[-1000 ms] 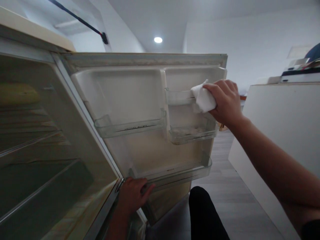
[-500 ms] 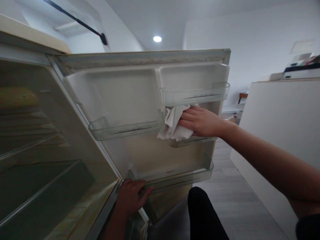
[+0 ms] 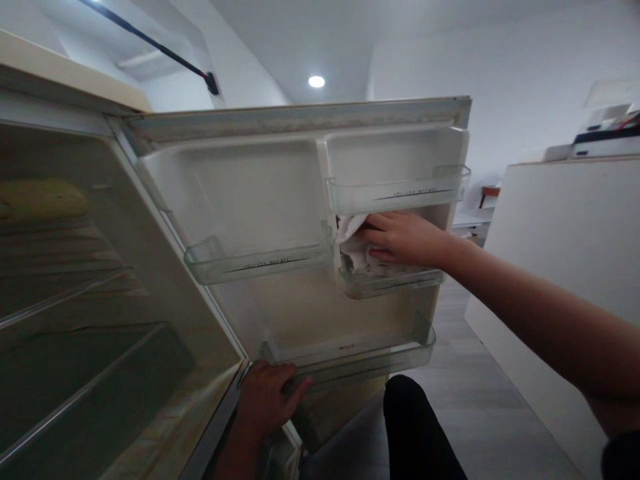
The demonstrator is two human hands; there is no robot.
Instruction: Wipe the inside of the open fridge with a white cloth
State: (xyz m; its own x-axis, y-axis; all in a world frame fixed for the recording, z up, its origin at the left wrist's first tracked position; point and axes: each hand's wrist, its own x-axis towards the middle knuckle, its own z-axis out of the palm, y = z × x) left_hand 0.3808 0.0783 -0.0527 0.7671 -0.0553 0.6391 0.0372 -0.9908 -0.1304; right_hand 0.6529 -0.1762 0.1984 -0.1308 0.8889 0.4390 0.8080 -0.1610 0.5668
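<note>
A white cloth (image 3: 354, 243) is bunched under the fingers of my right hand (image 3: 400, 237). That hand is inside the small middle door bin (image 3: 370, 285), at the right of an open fridge door (image 3: 295, 303), and presses the cloth toward the bin's left end. My left hand (image 3: 265, 393) rests by the hinge side, at the left end of the lower clear door bin (image 3: 380, 360). Its thumb is spread from the other fingers, and their tips are partly hidden at the bin.
Other clear bins are the upper right one (image 3: 400, 193) and the left one (image 3: 260, 262). At left the fridge interior (image 3: 165, 280) holds shelves, a drawer and a yellowish item (image 3: 43, 200). My dark-clothed knee (image 3: 410, 413) is below the door. A white cabinet (image 3: 565, 233) stands right.
My right hand has pushed the cloth down into the middle bin, so less cloth shows and the bin's front is uncovered. The left hand stays at the lower bin. The view has shifted slightly.
</note>
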